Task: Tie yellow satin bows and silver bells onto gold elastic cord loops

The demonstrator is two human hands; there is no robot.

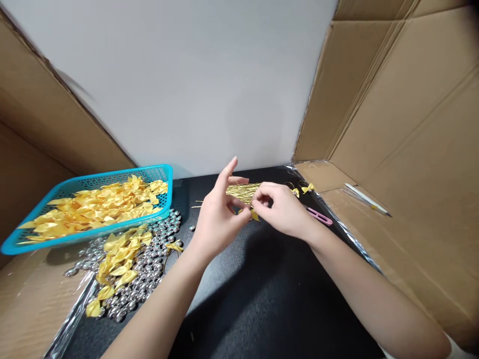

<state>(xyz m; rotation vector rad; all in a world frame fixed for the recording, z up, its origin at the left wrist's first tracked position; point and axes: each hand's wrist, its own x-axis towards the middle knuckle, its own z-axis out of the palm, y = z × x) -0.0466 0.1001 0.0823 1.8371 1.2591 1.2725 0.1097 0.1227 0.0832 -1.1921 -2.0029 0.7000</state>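
My left hand [219, 212] and my right hand [282, 207] meet above the black mat [262, 289], fingertips pinched together on a small yellow ribbon bow [255, 215]. The left index finger points up while its thumb and other fingers close on the bow. Just behind the hands lies a bundle of thin gold cords [243, 191]. A thin strand seems to run between the fingers, too fine to make out.
A blue mesh tray [166, 172] full of yellow bows stands at the left. In front of it lie silver bells [149, 271] with loose yellow bows [119, 257] on top. Finished bows [307, 188] and a pink tool [320, 216] lie at the right. Cardboard walls close both sides.
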